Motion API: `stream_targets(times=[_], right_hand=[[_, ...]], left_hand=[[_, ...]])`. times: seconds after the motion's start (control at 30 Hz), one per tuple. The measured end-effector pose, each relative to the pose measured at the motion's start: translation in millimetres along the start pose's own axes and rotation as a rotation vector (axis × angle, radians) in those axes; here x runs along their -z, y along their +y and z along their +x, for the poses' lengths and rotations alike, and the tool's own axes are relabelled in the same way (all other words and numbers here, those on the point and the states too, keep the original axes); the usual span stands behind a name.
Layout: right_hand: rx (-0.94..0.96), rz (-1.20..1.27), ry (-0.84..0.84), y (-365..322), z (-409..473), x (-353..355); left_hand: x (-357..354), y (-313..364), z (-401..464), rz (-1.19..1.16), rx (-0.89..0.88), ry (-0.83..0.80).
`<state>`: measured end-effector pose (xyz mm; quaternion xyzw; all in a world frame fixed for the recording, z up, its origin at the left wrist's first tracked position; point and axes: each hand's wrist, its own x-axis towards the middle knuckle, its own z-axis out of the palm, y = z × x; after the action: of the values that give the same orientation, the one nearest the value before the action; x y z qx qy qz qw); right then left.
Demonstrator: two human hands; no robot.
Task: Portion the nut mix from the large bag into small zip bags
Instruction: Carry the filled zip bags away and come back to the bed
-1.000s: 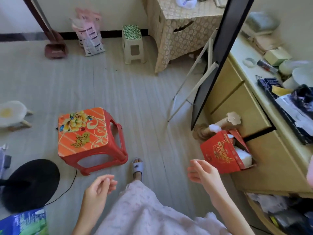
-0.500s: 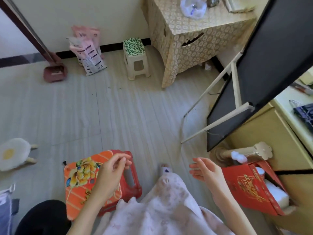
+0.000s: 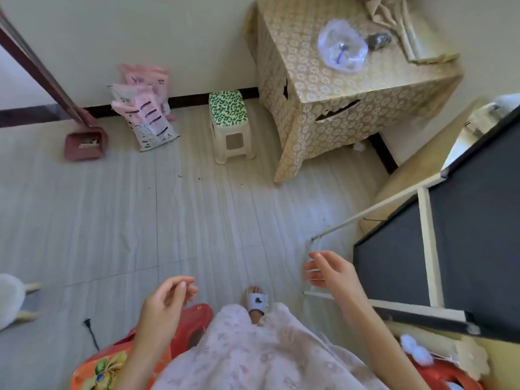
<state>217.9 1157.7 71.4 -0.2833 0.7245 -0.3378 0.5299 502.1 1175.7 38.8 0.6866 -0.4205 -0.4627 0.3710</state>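
Head view, looking down past our lap: we see both our hands raised in front of us over a pale plank floor, and neither holds anything. Our left hand (image 3: pixel 166 301) hangs with fingers loosely curled, relaxed, just above the corner of a red stool (image 3: pixel 118 358). Our right hand (image 3: pixel 330 273) is spread with fingers straight, palm turned inward, close beside the white frame of a dark board (image 3: pixel 464 249) leaning to its right. Hands held free like this suggest we are on the move and keeping balance, not yet working.

Far ahead of the right hand, well apart from it, a table (image 3: pixel 332 108) under a gold patterned cloth stands against the wall. On its top lies a clear plastic bag (image 3: pixel 342 46); we cannot tell whether it holds the nut mix or is one of the small zip bags. A small green stool (image 3: pixel 229 119) sits ahead, between the two hands. Portioning appears not yet begun.
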Motion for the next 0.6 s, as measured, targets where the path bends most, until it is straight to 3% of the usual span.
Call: stream_targets(times=[0.37, 0.6], right_hand=[[-0.065, 0.036, 0.084, -83, 129, -9], [-0.078, 0.116, 0.156, -160, 244, -32]], left_hand=[[-42, 64, 156, -0.019, 0.070, -0.059], [-71, 131, 312, 0.042, -0.011, -0.149]])
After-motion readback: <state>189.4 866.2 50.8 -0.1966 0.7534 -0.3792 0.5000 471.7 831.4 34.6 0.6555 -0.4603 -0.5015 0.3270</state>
